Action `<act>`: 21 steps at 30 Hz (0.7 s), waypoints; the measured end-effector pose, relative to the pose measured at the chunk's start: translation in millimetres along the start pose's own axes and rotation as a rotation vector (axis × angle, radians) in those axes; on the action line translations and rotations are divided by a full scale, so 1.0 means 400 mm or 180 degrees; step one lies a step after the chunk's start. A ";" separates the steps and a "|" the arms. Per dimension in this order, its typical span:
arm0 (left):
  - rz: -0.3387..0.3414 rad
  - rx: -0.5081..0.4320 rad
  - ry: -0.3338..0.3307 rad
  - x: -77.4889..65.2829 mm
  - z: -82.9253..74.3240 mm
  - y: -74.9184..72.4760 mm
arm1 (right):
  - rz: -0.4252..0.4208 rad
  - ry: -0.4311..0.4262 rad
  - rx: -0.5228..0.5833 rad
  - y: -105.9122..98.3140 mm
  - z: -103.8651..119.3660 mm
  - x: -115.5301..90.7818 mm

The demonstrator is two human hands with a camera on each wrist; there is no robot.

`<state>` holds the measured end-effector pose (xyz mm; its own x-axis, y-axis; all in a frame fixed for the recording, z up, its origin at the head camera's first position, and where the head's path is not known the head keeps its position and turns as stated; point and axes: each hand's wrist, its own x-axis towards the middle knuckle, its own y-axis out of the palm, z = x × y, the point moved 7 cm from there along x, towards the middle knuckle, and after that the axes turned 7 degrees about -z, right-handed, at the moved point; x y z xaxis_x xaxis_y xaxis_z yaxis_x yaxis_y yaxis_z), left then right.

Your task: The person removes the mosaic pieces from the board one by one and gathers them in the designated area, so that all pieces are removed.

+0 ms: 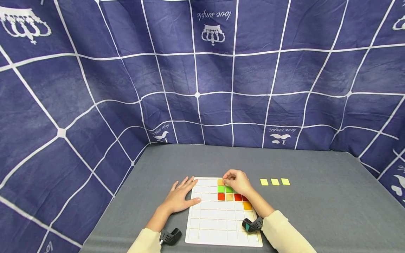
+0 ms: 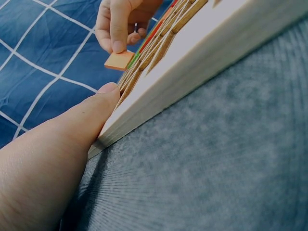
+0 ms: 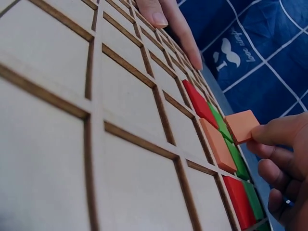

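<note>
A wooden grid board (image 1: pixel 209 225) lies on the grey table, with square recesses across it. Between thumb and fingers my right hand (image 1: pixel 238 181) pinches a light orange square tile (image 3: pixel 242 126), tilted over the board's far rows. In the right wrist view, red tiles (image 3: pixel 199 103), a light orange tile (image 3: pixel 217 144) and green tiles (image 3: pixel 237 159) sit in the recesses beneath it. A darker orange tile (image 1: pixel 248 206) lies nearer the right edge. My left hand (image 1: pixel 181 197) rests at the board's left edge, fingers spread, thumb (image 2: pixel 103 103) against the rim.
Three yellow tiles (image 1: pixel 275 181) lie in a row on the table, right of the board. A blue curtain (image 1: pixel 215 77) with white lines hangs behind and at the sides of the grey table (image 1: pixel 316 211). Black wrist devices (image 1: pixel 252 225) sit on both forearms.
</note>
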<state>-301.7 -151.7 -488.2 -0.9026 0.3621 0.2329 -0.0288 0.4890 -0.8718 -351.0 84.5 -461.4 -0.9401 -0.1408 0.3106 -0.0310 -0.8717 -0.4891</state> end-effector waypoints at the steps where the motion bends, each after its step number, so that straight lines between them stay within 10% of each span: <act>1: -0.0003 0.0005 0.0001 0.001 0.000 0.001 | -0.0005 -0.0008 0.0027 -0.003 0.001 0.001; 21: -0.0052 -0.0018 0.0064 -0.005 0.000 -0.002 | -0.0173 0.0151 -0.0006 -0.141 -0.025 -0.016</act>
<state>-299.9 -152.9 -488.0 -0.8931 0.3700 0.2559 -0.0411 0.4995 -0.8654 -346.6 139.4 -443.9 -0.9520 -0.0708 0.2979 -0.0831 -0.8766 -0.4740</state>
